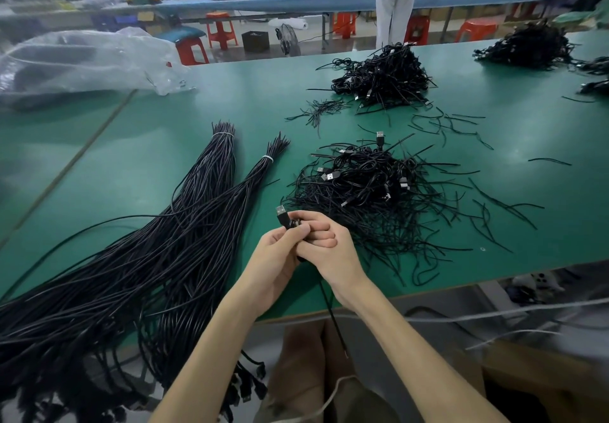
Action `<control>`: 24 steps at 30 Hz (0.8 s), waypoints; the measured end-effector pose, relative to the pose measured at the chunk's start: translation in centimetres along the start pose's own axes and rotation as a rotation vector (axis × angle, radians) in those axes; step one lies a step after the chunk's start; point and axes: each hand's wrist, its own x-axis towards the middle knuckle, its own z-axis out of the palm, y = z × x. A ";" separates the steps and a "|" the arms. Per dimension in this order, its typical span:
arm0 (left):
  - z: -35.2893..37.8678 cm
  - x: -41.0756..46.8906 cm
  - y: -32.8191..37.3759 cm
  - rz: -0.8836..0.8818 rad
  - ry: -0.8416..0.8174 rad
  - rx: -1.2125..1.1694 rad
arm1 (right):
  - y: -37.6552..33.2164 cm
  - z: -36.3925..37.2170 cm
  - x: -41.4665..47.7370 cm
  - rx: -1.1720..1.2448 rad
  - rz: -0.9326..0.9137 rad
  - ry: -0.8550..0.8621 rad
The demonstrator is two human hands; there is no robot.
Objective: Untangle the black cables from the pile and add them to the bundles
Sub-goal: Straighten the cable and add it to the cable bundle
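From the head view, both hands meet over the near edge of the green counter [197,119]. The left hand [280,258] is curled closed around a black cable [333,310], whose USB plug [281,210] sticks up past the fingers. The right hand [324,244] folds over the left, fingers bent shut on the same cable, which hangs down off the counter edge between the forearms. Just beyond the hands, to the right, lies the tangled pile [369,192] of black cables. To the left lie two long bundles [204,192], each tied with a white band near its far end, their near ends draping off the counter. A second pile [384,75] sits farther back
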 end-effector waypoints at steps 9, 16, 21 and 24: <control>0.4 -0.1 -0.1 0.013 0.034 0.033 | -0.2 0.2 -0.4 -0.004 -0.019 0.054; 0.1 -0.1 -0.2 0.008 0.045 0.051 | -0.1 0.0 -0.1 -0.007 0.004 -0.007; 0.1 -0.4 -0.1 0.031 0.104 0.022 | -0.2 0.0 0.2 -0.078 0.025 -0.076; 0.0 -0.5 0.3 0.079 0.174 0.029 | 0.1 0.3 0.2 -0.153 0.025 -0.147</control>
